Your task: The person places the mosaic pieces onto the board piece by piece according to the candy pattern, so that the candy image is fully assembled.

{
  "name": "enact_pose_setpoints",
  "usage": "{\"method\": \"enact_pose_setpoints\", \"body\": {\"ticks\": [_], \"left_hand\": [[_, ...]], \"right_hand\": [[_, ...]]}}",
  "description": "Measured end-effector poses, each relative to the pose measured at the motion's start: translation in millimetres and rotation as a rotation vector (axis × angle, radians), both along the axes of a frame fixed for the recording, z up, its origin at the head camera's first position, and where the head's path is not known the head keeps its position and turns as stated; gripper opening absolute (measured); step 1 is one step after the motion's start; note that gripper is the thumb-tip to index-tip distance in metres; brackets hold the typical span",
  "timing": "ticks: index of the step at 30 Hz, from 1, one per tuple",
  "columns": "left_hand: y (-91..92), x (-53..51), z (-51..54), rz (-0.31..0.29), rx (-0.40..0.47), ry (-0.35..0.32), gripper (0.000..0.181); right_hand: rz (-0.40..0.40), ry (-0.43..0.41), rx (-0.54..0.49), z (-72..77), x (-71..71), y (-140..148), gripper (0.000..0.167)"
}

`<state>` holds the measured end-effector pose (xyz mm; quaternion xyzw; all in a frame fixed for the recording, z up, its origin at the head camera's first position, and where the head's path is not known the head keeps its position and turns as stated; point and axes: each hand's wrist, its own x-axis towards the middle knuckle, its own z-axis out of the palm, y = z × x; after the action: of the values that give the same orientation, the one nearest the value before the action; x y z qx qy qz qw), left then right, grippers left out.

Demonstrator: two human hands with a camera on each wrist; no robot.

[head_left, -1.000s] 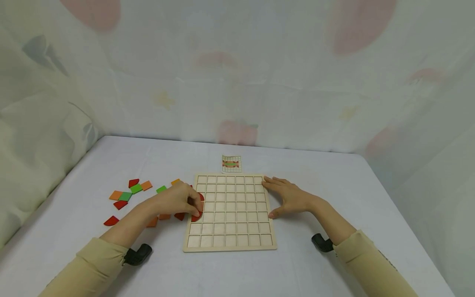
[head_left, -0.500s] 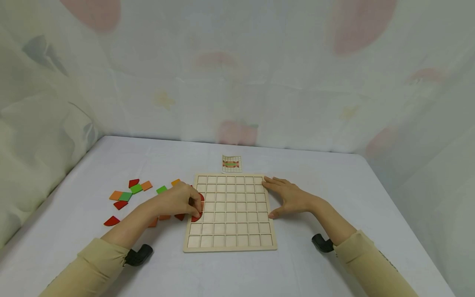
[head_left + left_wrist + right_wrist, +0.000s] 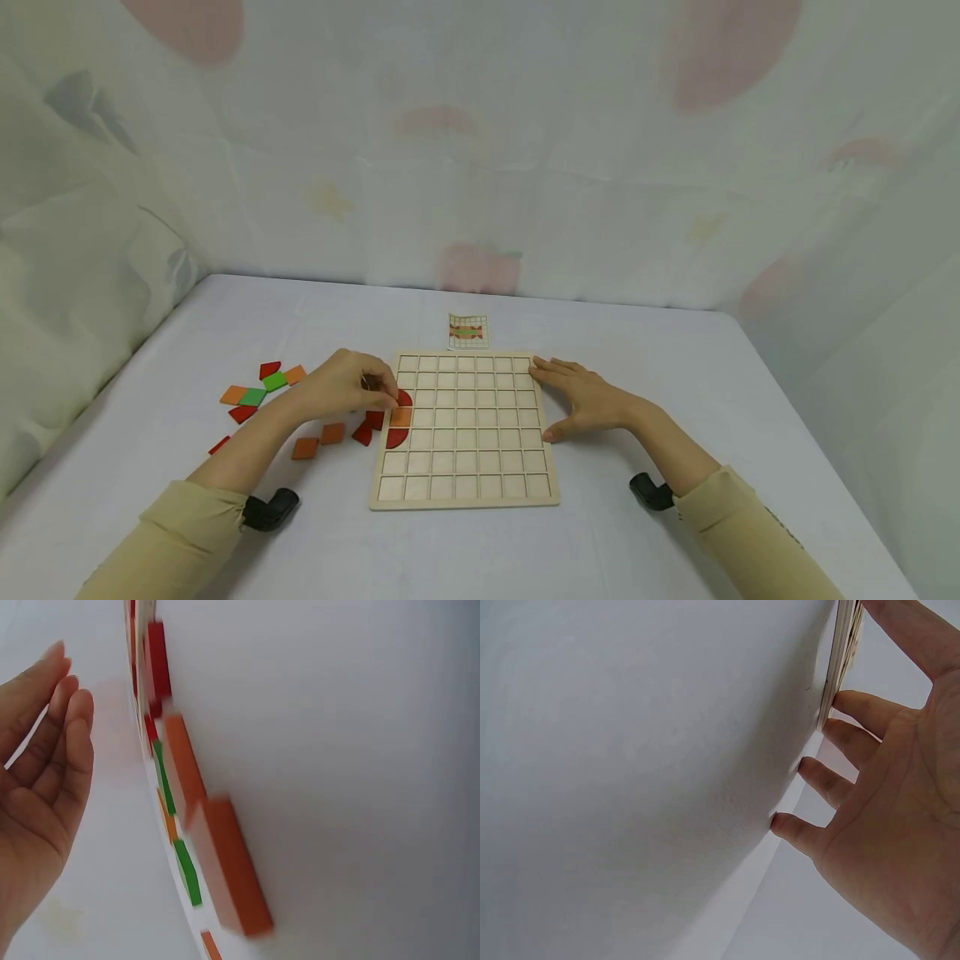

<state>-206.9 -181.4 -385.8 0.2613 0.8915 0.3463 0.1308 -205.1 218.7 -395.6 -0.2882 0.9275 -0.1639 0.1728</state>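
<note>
A pale wooden grid board (image 3: pixel 467 502) lies on the table in the head view. Down its left column sit a red quarter-round tile (image 3: pixel 405 399), an orange square tile (image 3: pixel 401 417) and another red quarter-round tile (image 3: pixel 397 438). Just above the board's left edge hovers my left hand (image 3: pixel 347 387). In the left wrist view its fingers (image 3: pixel 79 727) are loosely bent, with nothing seen between them. My right hand (image 3: pixel 588 398) is spread at the board's right edge, thumb and fingertips touching it. In the right wrist view the fingers (image 3: pixel 862 712) are stretched out.
Loose tiles lie left of the board, among them an orange square (image 3: pixel 304 448), a green piece (image 3: pixel 253 397) and a red piece (image 3: pixel 243 414). Behind the board is a small pattern card (image 3: pixel 468 332). A curtain (image 3: pixel 600 208) hangs along the table's back.
My left hand has let go of the lower red quarter-round tile, lifted and moved back to the left, uncovering the tiles in the column. The right hand stays put.
</note>
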Motion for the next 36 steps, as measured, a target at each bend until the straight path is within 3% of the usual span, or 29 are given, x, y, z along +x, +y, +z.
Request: {"method": "enact_pose_setpoints", "body": {"ticks": [11, 18, 25, 30, 36], "left_hand": [[-34.2, -13.9, 5.9, 0.116, -0.019, 0.052, 0.013], [-47.9, -24.8, 4.3, 0.207, -0.033, 0.014, 0.020], [-33.9, -29.8, -5.0, 0.138, -0.026, -0.028, 0.036], [-20.0, -29.4, -9.0, 0.126, -0.084, -0.058, 0.040], [-14.8, -25.8, -9.4, 0.113, -0.100, -0.048, 0.037]], "right_hand": [[-0.007, -0.012, -0.002, 2.2, 1.4, -1.0, 0.103], [-0.006, -0.001, 0.005, 2.2, 1.1, -1.5, 0.103], [-0.015, -0.012, 0.001, 2.2, 1.7, -0.8, 0.105], [-0.011, -0.006, 0.002, 2.1, 1.7, -0.5, 0.105], [-0.005, -0.003, 0.000, 2.4, 1.2, -0.6, 0.104]]}}
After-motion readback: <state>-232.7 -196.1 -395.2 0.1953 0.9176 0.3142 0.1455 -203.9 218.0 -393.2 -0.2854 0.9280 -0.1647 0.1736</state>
